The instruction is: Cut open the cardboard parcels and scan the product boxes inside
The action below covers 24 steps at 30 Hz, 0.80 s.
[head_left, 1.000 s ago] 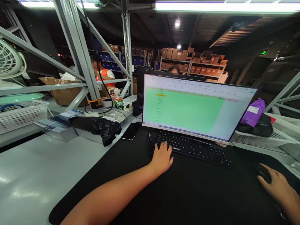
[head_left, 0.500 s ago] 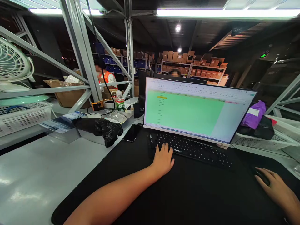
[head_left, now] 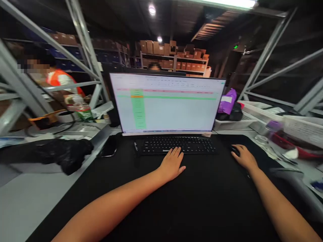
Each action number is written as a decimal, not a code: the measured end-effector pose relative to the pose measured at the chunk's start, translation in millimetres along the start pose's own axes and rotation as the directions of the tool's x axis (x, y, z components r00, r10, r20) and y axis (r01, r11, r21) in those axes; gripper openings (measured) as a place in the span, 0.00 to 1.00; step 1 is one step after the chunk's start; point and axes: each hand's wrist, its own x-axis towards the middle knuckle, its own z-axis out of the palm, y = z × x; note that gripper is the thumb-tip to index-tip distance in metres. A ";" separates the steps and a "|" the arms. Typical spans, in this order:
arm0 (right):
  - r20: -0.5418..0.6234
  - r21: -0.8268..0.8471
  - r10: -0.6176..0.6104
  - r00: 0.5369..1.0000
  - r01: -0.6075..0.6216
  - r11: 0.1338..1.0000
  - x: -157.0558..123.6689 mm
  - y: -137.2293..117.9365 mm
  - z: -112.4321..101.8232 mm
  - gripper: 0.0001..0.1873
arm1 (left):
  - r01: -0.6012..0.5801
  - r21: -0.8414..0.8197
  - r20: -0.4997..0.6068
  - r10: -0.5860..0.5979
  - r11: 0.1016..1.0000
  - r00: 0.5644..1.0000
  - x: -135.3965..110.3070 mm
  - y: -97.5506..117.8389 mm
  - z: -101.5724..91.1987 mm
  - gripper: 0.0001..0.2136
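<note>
My left hand lies palm down at the front edge of a black keyboard, fingers stretched out, the fingertips over its lower middle keys. To the right, my right hand is curled over a black computer mouse, which it partly covers. Both rest on a large black desk mat. Behind the keyboard stands a monitor with a spreadsheet on it; one column and one row are green, and the text is too small to read. A pen lies at the keyboard's left end.
A phone and a crumpled black plastic bag are on the left, with a bottle behind. White baskets and a purple package stand right. Beyond the metal frame is a person in an orange vest.
The view has swung right. My left hand has shifted right along the keyboard; my right hand stays on the mouse. The screen's large green block has become one green column and row.
</note>
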 end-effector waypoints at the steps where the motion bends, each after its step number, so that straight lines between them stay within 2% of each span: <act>1: 0.013 -0.013 0.009 1.000 -0.008 1.000 -2.3 3.1 -0.1 0.19 | -0.009 -0.013 0.001 0.009 1.000 1.000 12.1 8.0 3.1 0.31; 4: 0.043 -0.039 0.005 0.999 -0.003 0.999 0.1 7.2 1.1 0.20 | 0.004 -0.034 -0.015 -0.005 0.999 1.000 49.6 25.9 13.5 0.34; 8: 0.063 -0.040 -0.045 0.997 0.048 0.998 16.1 2.8 2.1 0.20 | 0.034 -0.040 -0.065 -0.036 0.999 0.997 92.3 33.3 25.0 0.36; 11: 0.075 -0.021 -0.088 0.993 0.090 0.996 25.4 0.2 2.8 0.20 | 0.082 -0.043 -0.115 -0.086 0.996 0.990 111.7 34.3 27.1 0.38; 14: 0.087 0.006 -0.118 0.989 0.118 0.993 28.8 -1.1 5.4 0.21 | 0.114 -0.046 -0.144 -0.119 0.992 0.982 116.2 34.3 20.9 0.39; 16: 0.087 0.014 -0.118 0.989 0.117 0.993 29.3 -2.0 8.4 0.22 | 0.090 -0.035 -0.150 -0.094 0.995 0.984 107.7 30.8 12.4 0.38; 18: 0.079 0.012 -0.101 0.992 0.101 0.995 29.3 -2.9 11.5 0.23 | 0.034 -0.017 -0.143 -0.036 0.999 0.989 87.9 21.3 2.7 0.37; 21: 0.059 0.000 -0.065 0.996 0.065 0.998 29.6 -3.6 15.2 0.23 | -0.018 0.047 -0.125 0.024 0.999 0.992 39.9 -7.6 -6.1 0.33; 24: 0.041 -0.010 -0.010 0.999 0.011 1.000 30.0 -3.5 16.1 0.23 | 0.033 0.183 -0.178 0.000 0.982 0.984 -14.7 -49.3 -3.1 0.30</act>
